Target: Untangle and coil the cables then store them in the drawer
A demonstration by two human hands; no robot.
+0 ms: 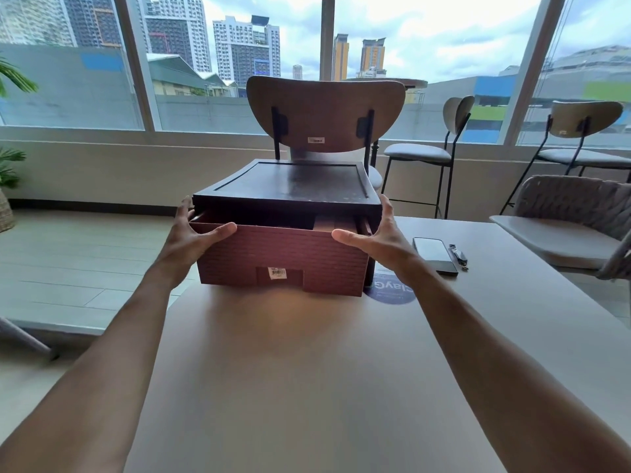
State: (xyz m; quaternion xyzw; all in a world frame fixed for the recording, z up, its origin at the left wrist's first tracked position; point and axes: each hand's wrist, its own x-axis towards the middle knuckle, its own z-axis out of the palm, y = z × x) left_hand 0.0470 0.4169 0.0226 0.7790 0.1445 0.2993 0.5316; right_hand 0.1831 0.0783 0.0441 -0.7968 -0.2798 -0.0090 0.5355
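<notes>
Both my hands are spread on the drawer point(283, 254), one at each front corner. My left hand point(191, 230) lies flat against its left side with straight fingers and the thumb stretched along the top edge of the front panel. My right hand point(379, 230) mirrors it at the right corner, fingers pointing up beside the case and the thumb resting on the same edge. Neither hand curls round anything. The reddish-brown drawer stands partly pulled out of a dark wooden case point(290, 186) in the middle of the pale surface point(307, 370). Its inside is in shadow, so I cannot tell what lies in it. A barcode label point(277, 273) sits in the recess low on the drawer front. A round blue sticker point(392, 291) shows from under the case's right front corner. Just beyond my right wrist a dark phone point(433, 256) lies flat, with a small strap-like thing point(457, 256) beside it. Directly behind the case a chair point(324, 110) with a broad wooden back is pushed up to the surface. Two tall stools point(420, 153) stand at the window ledge farther right. A woven chair point(573, 206) is close to the surface's right edge, and a plant point(10, 158) leans in at far left.
</notes>
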